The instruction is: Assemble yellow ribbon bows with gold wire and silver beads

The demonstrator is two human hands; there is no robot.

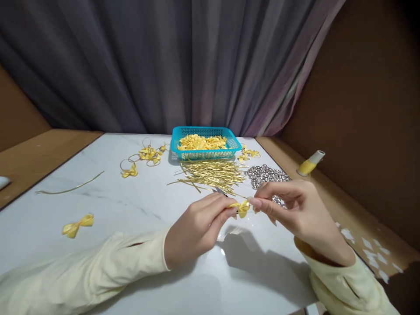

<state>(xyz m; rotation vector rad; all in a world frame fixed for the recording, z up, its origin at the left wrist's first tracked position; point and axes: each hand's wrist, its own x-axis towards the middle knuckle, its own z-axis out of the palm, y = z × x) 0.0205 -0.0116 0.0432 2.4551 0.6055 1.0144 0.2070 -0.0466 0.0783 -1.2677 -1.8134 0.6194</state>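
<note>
A small yellow ribbon bow (pixel 243 209) is pinched at its left side by the thumb and fingers of my left hand (pixel 205 223). At the bow's right edge, my right hand (pixel 292 205) has thumb and index finger closed on a thin gold twist tie (pixel 242 196). The tie's end is hidden behind the fingertips. Just beyond my left fingers, the pointed tip of a dark metal tool (pixel 219 191) shows; the rest of it is hidden. A pile of gold twist ties (pixel 213 173) lies behind both hands. Silver beads (pixel 265 175) are heaped behind my right hand.
A blue basket (pixel 206 153) of yellow bows stands at the back. Bows with ties bent into loops (pixel 149 154) lie left of it, others (pixel 248 153) right. On the left are a loose bow (pixel 78 225) and single tie (pixel 70 190). A yellow-white tube (pixel 311 163) stands right.
</note>
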